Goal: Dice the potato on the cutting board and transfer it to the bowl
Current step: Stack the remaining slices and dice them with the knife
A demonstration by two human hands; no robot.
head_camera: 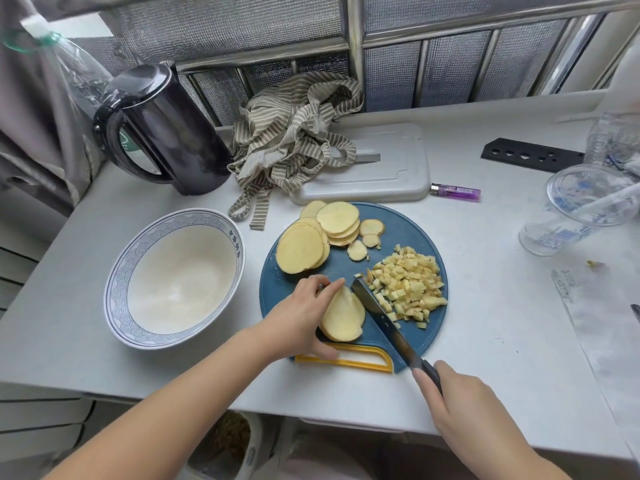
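Head view, lower centre: left hand (300, 320) grips smooth pale-yellow potato slices (343, 320) on round blue plastic cutting board (408, 230); right hand (460, 401) clasps black-handled steel knife (381, 311).

Round blue cutting board (289, 289) with yellow handle, on a pale grey table (485, 306). On the board: fanned potato slices (301, 249) at far left; pile of diced potato (408, 284) at right; small stack of slices (343, 317) at the near edge, gripped by the left hand (301, 317). Knife (384, 317), dark handle held in the right hand (460, 400), blade slanting between small stack and dice. White bowl (117, 271), blue-patterned rim, left of the board. Behind: black kettle (162, 129), striped cloth (294, 133), purple lighter (455, 192). Far right: clear plastic cup (575, 209).
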